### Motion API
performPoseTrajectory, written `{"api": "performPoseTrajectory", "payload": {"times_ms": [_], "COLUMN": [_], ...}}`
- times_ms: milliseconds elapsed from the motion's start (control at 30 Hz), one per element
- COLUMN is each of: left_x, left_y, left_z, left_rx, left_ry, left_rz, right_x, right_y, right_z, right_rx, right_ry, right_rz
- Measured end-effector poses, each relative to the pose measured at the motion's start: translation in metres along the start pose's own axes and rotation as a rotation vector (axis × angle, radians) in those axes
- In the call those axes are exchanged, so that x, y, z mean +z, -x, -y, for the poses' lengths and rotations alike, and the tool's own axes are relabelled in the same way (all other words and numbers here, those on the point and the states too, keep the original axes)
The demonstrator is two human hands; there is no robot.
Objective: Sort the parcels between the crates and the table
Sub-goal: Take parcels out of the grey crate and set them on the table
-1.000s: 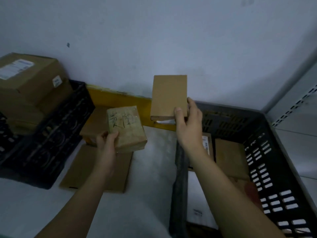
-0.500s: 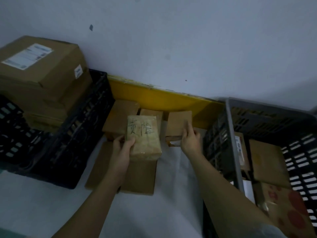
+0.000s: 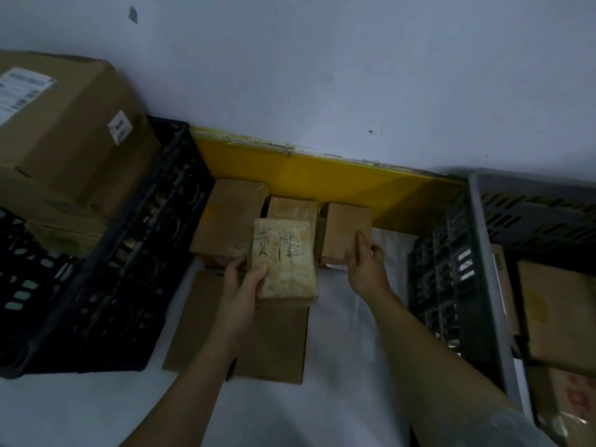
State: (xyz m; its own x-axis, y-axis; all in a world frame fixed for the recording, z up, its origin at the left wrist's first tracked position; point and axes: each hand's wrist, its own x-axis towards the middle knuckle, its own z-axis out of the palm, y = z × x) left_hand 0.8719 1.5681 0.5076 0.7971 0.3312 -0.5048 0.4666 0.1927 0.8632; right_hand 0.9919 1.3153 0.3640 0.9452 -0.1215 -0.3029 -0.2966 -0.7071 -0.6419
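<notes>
My left hand grips the inked parcel (handwritten); right hand fingers lie straight on the plain parcel on the table.

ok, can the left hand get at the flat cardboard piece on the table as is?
Probably not: the left hand grips the handwritten parcel, which hangs right over the flat cardboard piece. It would need to set that down first.

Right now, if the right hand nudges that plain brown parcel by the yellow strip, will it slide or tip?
The plain brown parcel lies flat on its broad face, so it should slide, not tip. Its crisp edges suggest stiff cardboard. The right hand moves it with fingertips alone, so it is probably light.
</notes>
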Motion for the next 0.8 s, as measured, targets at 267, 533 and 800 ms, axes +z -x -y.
{"api": "performPoseTrajectory", "payload": {"times_ms": [267, 533, 800], "left_x": [0.011, 0.019, -0.01], "left_y": [0.003, 0.014, 0.009], "left_z": [-0.008, 0.007, 0.051], "left_rx": [0.022, 0.114, 0.435], "left_ry": [0.013, -0.141, -0.985], "left_rz": [0.091, 0.302, 0.363], "right_x": [-0.046, -0.047, -0.027], "right_y": [0.077, 0.184, 0.202], "right_z": [0.072, 0.089, 0.025], "right_rx": [0.013, -0.049, 0.071], "right_ry": [-0.504, -0.682, -0.421], "right_rz": [-0.112, 0.165, -0.09]}}
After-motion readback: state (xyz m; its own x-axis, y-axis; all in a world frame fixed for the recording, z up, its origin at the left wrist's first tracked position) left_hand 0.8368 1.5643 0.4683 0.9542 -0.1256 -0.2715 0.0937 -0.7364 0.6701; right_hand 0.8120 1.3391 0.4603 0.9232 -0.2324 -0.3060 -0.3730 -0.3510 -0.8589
